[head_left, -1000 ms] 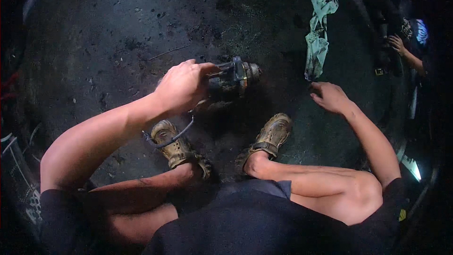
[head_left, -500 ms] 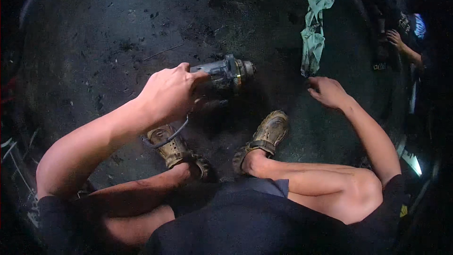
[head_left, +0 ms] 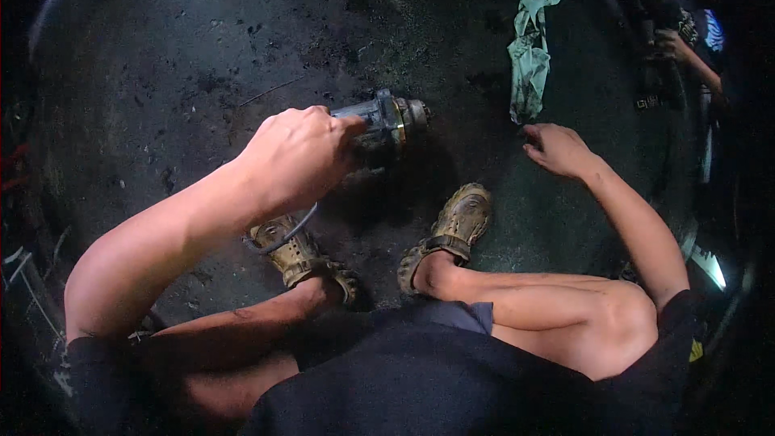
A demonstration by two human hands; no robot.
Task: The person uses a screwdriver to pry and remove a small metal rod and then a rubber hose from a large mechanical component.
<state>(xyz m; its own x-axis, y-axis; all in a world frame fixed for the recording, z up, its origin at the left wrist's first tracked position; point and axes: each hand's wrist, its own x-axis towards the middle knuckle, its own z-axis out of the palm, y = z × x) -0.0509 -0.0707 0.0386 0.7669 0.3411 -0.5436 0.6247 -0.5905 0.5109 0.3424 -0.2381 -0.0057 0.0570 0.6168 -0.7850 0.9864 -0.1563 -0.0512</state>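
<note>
My left hand is wrapped round a dark cylindrical motor-like tool. A flange and a narrower metal end on it point to the right. A grey cable comes out below this hand and loops over my left shoe. My palm hides the tool's rear part. On the right, my right hand has its fingers curled in close to the lower end of a crumpled, twisted green cloth strip. Its fingertips are dark and small in view, so what they pinch, if anything, cannot be made out.
Dark, stained floor spreads beneath, with a thin wire-like strand on it. My left shoe and right shoe stand below the tool. At the far right edge another person's hand reaches toward dark objects.
The view has shifted slightly. My left hand has turned a little over the tool, its fingers further forward on the body. My right hand stays by the cloth's lower end.
</note>
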